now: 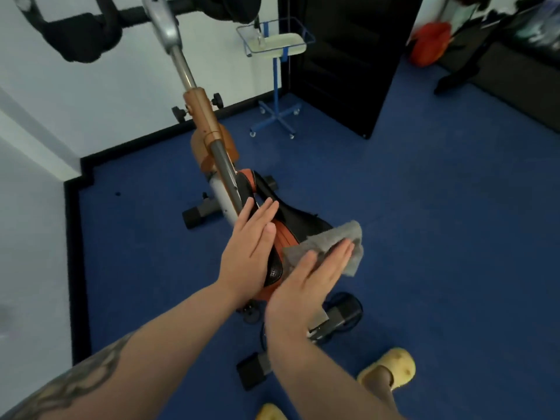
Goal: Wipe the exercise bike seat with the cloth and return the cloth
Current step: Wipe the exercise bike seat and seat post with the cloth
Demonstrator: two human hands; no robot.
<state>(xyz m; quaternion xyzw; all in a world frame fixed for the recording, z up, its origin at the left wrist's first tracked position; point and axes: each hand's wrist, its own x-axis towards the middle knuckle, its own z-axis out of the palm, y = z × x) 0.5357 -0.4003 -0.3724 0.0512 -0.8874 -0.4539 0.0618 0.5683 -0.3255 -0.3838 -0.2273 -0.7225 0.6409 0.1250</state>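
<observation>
The exercise bike seat (298, 221) is black with orange sides and sits at the centre of the head view. A grey cloth (339, 242) lies over its right side. My right hand (306, 286) presses flat on the cloth with straight fingers. My left hand (251, 253) rests flat along the seat's left side, fingers together and extended. Both hands hide much of the seat's rear part.
The bike's orange and grey post (206, 122) rises toward black handlebars (81, 34) at top left. A blue wheeled stand with a tray (272, 43) stands behind by a dark door (348, 62). Blue floor (439, 207) surrounds the bike. My yellow slippers (391, 369) are at the bottom.
</observation>
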